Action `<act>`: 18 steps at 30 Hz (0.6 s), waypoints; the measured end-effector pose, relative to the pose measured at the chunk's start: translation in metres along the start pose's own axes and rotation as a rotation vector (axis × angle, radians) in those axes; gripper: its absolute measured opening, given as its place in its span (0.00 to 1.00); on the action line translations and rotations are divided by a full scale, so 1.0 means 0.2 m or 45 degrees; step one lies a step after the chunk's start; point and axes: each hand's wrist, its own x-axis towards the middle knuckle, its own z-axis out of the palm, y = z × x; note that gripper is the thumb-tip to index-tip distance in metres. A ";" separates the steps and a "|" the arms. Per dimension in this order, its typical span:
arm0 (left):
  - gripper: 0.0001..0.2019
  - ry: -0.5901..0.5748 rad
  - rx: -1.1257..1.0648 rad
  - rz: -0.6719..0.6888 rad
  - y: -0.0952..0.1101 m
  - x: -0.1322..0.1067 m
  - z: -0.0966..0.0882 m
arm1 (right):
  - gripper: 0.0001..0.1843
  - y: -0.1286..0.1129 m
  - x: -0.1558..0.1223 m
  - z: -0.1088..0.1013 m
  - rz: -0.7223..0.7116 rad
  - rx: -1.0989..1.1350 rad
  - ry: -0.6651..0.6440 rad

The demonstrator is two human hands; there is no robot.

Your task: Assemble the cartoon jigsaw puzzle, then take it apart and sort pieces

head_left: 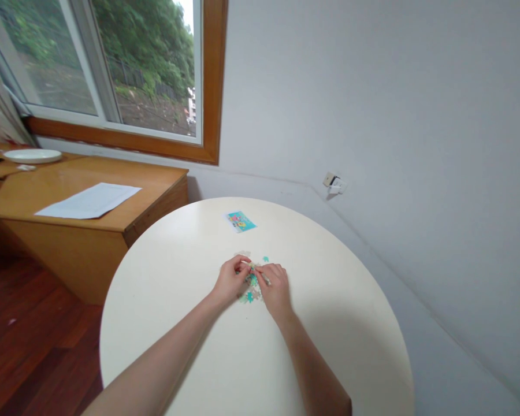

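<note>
My left hand [231,278] and my right hand [275,289] meet at the middle of a round cream table [190,323]. Both have their fingers pinched together on small jigsaw pieces held between them. Under and around the hands lies a little heap of teal and beige puzzle pieces [250,293], partly hidden by my fingers. One loose teal piece [265,259] lies just beyond the hands. Farther back on the table rests a small colourful picture card [240,221].
A wooden cabinet [91,231] stands to the left under a window, with a white sheet of paper [89,200] and a white plate [32,155] on it. A wall socket with a white plug [335,184] sits right of the table. The floor is dark wood.
</note>
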 end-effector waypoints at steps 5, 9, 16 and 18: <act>0.11 -0.038 -0.051 -0.013 0.00 0.00 0.00 | 0.12 -0.01 0.00 0.00 0.029 0.024 0.006; 0.12 -0.060 -0.059 -0.003 0.00 0.00 0.01 | 0.12 -0.02 0.00 0.00 0.066 0.017 0.049; 0.14 -0.052 0.014 -0.001 0.01 -0.01 0.01 | 0.11 -0.01 0.00 0.00 0.098 0.011 0.067; 0.14 -0.069 0.047 0.034 0.01 -0.01 0.01 | 0.11 0.00 0.00 0.00 0.126 0.017 0.071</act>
